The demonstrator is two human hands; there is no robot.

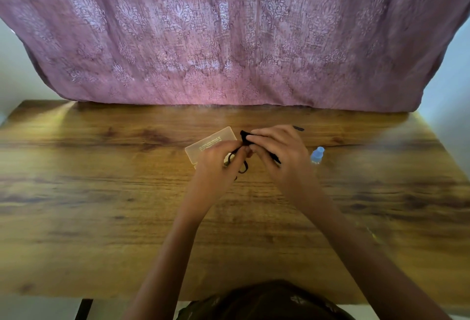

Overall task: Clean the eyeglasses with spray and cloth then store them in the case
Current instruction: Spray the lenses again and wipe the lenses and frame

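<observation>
Two bare hands meet over a brown wooden table. The left hand pinches the black eyeglasses — part of the frame hangs just under its fingers. The right hand holds a black cloth and presses it on the glasses, right where the hands touch. Just past the left hand lies a pale see-through case, flat on the wood. A small spray bottle with a blue top stands near the right hand, on its outer side. Beyond both hands hangs a pink curtain.
</observation>
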